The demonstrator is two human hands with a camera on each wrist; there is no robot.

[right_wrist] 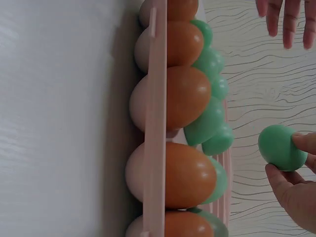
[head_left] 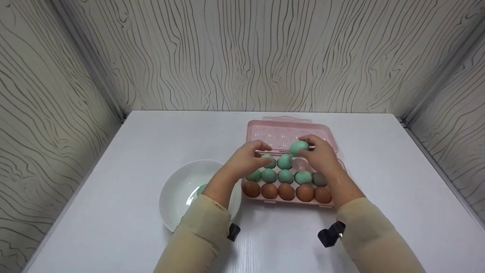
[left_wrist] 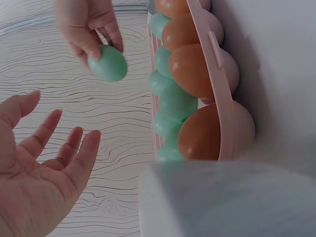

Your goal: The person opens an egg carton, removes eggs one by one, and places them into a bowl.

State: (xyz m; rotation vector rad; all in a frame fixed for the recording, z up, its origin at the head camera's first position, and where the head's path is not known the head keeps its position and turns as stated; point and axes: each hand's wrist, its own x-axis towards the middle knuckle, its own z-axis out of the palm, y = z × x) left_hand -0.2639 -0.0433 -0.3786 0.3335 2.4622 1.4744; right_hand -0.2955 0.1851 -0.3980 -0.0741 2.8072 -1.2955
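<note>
The right hand (head_left: 322,157) pinches a green egg (head_left: 298,148) above the back of the open pink carton (head_left: 318,133), whose front row holds brown eggs (head_left: 286,192); the left hand (head_left: 243,161), fingers spread and slightly bent, hovers over the carton's left side, and a white bowl (head_left: 172,193) stands left on the tabletop (head_left: 386,163)

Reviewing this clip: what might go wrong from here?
The held green egg is pinched in the fingers of the right hand, so it may slip and strike the pink carton or the eggs seated there.

In the head view, the left sleeve overlaps the white bowl, so an arm movement might nudge it; whether they touch is unclear.
</note>
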